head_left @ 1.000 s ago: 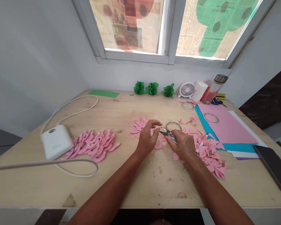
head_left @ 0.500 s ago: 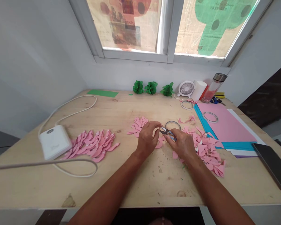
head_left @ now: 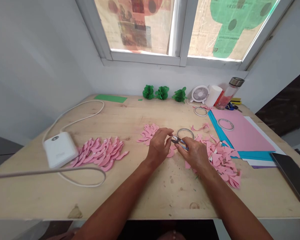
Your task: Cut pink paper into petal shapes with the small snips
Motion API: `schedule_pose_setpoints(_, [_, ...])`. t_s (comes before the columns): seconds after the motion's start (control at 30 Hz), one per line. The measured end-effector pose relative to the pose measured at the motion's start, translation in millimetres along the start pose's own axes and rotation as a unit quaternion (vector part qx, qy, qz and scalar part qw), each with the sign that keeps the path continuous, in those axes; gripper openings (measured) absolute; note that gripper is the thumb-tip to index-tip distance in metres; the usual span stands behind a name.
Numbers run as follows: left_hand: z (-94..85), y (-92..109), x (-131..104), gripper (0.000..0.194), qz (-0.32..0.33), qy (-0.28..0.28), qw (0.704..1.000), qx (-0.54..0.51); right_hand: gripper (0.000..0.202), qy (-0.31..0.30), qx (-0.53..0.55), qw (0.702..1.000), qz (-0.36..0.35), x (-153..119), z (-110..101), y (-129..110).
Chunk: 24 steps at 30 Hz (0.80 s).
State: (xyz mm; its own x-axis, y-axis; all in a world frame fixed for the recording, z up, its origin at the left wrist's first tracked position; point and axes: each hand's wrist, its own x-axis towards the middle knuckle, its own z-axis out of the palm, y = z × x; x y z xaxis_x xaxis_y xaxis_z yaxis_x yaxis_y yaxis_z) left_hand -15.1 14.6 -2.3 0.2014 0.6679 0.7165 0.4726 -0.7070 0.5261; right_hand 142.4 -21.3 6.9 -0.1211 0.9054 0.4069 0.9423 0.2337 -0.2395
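- Left hand [head_left: 158, 146]: thumb and fingers curved toward each other; whether they pinch anything, I cannot tell.
- Right hand [head_left: 195, 152]: fingers wrapped around scissors [head_left: 175, 142], blades parted, between both hands.

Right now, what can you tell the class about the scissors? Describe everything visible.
The scissors have slim, pointed, dark metallic-looking blades standing apart. Their bluish handles are partly hidden by the right hand, which grips them above the tabletop. The tips point toward the left hand; whether they touch anything there is too small to tell.
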Motion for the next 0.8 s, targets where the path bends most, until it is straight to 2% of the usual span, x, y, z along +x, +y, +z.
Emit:
schedule_pose_setpoints(0.43, [-0.3, -1.3, 0.6, 0.025, 0.027, -0.023, 0.999, 0.041, 0.033, 0.000, -0.022, 1.000, -0.010, -0.9, 0.4, -2.9])
schedule_pose_setpoints(0.6, [-2.5, 1.6, 1.3, 0.024, 0.003, -0.020, 0.999, 0.027, 0.032, -0.007, -0.013, 1.000, -0.001, -0.6, 0.6, -1.7])
schedule_pose_setpoints(0.8, [-4.4, 3.8, 1.9, 0.034, -0.065, -0.002, 0.997, -0.052, 0.032, -0.013, -0.017, 1.000, 0.003, 0.0, 0.3, -0.8])
